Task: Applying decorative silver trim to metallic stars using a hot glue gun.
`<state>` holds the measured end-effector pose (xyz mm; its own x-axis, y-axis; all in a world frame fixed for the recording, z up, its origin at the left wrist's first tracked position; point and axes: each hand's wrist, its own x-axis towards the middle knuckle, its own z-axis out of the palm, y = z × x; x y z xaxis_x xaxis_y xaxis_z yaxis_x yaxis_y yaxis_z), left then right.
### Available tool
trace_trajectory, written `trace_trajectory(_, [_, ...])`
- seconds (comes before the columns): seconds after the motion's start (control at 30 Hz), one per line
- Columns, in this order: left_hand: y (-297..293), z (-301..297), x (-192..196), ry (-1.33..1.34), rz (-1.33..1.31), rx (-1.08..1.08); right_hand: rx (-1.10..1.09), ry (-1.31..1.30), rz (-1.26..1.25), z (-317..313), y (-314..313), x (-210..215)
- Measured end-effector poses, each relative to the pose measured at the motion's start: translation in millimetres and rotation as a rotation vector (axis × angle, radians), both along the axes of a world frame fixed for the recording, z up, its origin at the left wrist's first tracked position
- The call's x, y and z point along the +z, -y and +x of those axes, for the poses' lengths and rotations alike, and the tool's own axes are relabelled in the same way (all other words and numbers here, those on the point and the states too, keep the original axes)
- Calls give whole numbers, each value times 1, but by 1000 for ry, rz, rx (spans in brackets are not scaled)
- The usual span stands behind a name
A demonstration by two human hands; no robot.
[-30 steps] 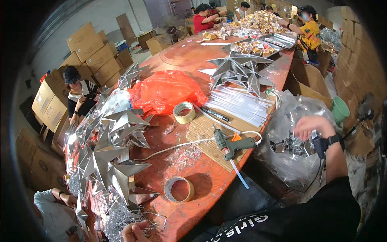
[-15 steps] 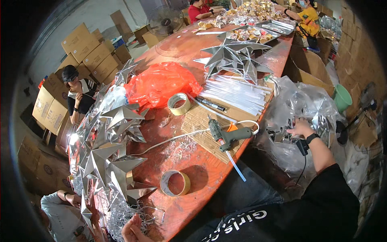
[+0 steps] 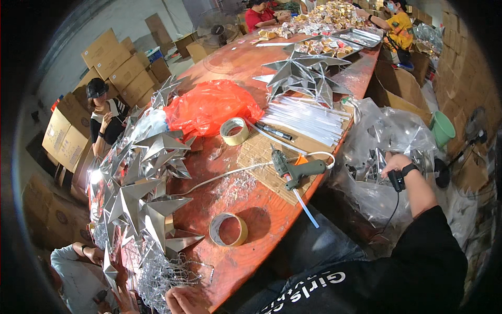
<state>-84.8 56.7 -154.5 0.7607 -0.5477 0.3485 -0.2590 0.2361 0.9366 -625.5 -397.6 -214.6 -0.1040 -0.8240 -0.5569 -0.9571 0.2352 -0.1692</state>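
The right hand [image 3: 396, 163] reached into a large clear plastic bag [image 3: 387, 131] of silver star pieces that stood just off the right edge of the counter [image 3: 230, 63]. Its grip was curled among the shiny pieces inside, but whether the fingers had clamped on one could not be told. A dark watch [image 3: 409, 170] sat on that wrist. The left hand [image 3: 185, 299] lay at the near edge of the counter, touching a heap of silver tinsel [image 3: 162, 272], its fingers loosely bent and nothing clearly held. On the counter between the hands lay a green glue gun [image 3: 300, 170] on a piece of cardboard [image 3: 261, 152], with a roll of tape [image 3: 228, 229] nearer the left hand. Finished silver stars [image 3: 141, 193] were piled along the left side, and a red plastic bag [image 3: 212, 107] lay beyond them.
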Motion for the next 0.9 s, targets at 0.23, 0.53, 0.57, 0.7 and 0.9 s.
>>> trace_trajectory(0.23, [21, -9, 3, 44, -64, -79, -154, 24, -117, -97, 21, -36])
trace_trajectory(0.53, [49, -32, 22, 241, 158, 45, -81, -165, 35, -48, -77, 83])
trace_trajectory(0.57, [50, -33, 21, 231, 146, 16, -84, -166, 38, -56, -78, 85])
trace_trajectory(0.7, [61, -38, 21, 288, 153, 29, -112, 41, -91, -82, -82, 89])
trace_trajectory(0.9, [73, -54, 22, 222, 224, -17, 139, -117, -357, -33, -121, 110])
